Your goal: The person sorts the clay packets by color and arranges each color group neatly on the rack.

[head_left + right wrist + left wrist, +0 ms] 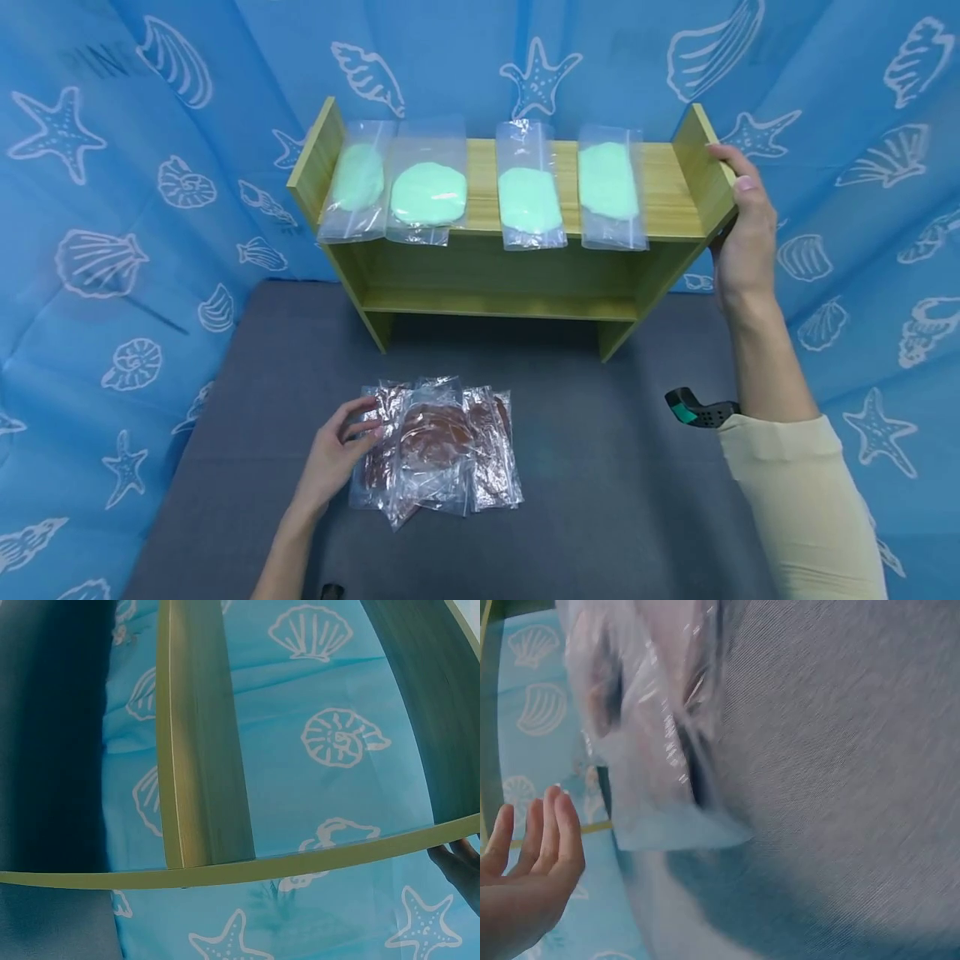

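Note:
My right hand (746, 225) grips the upper edge of the right side panel of a small wooden shelf rack (690, 192). Its fingers (457, 859) show at the panel's edge in the right wrist view. My left hand (337, 454) is at the left edge of a pile of clear zip bags with flat brown contents (438, 442), fingertips right by the plastic. Those fingers are loosely extended and hold nothing in the left wrist view, beside the bags (656, 750). On the top shelf lie several clear zip bags with flat pale green pieces (528, 200).
The rack's lower shelf (495, 304) sits below the green bags. Grey cloth (592, 467) covers the table. A blue curtain with white shell prints (135, 275) hangs behind and on both sides. A black wrist device (701, 410) juts out from the right wrist.

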`<state>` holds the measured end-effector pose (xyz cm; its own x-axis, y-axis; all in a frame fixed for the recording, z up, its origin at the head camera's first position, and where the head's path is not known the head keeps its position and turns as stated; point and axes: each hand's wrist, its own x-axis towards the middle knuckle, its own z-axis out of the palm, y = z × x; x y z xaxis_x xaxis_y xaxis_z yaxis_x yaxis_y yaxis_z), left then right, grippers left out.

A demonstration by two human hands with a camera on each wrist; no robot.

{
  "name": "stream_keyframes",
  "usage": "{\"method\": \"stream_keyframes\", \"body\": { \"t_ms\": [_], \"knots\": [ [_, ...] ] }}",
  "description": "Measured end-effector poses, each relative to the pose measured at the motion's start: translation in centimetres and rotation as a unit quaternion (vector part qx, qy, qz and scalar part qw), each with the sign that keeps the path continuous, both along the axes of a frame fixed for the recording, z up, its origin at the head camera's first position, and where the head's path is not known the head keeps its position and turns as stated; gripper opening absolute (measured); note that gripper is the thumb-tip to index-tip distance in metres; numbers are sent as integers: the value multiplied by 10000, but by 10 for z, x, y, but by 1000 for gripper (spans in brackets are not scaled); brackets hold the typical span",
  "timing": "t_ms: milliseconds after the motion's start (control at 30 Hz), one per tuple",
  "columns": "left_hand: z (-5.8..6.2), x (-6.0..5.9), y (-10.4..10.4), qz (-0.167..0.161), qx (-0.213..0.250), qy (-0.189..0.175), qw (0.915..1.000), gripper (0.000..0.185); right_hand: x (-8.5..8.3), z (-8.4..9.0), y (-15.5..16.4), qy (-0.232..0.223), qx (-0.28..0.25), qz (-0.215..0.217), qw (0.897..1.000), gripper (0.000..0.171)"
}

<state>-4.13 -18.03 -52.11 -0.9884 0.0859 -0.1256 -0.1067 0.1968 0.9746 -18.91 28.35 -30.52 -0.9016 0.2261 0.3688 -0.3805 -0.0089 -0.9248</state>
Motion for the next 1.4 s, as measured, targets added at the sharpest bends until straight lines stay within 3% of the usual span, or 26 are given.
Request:
{"method": "stream_keyframes", "body": {
  "t_ms": [233, 400, 800, 1000, 1133, 1267, 1400],
  "knots": [
    [-12, 6, 7, 63, -149, -816, 9965, 58, -1, -1, -2, 22, -14, -49, 10000, 43],
    [-19, 8, 14, 139, -160, -963, 9951, 59, -2, -3, -2, 132, -56, -52, 9999, 43],
    [-36, 15, 35, 346, -452, -760, 9955, 56, -3, -3, -4, 87, -43, -85, 9999, 43],
    [-41, 12, 47, 415, -976, -299, 9939, 57, -2, -5, -3, 241, -55, -106, 9996, 43],
    [-42, 12, 54, 359, -1448, 2, 9888, 63, -1, -5, -3, 246, -61, -136, 9996, 43],
    [-44, 14, 61, 420, -2013, 246, 9783, 73, -2, -5, -4, 212, -58, -134, 9997, 43],
    [-45, 15, 66, 493, -2235, 415, 9726, 80, -2, -5, -4, 232, -59, -152, 9996, 43]
  ]
}}
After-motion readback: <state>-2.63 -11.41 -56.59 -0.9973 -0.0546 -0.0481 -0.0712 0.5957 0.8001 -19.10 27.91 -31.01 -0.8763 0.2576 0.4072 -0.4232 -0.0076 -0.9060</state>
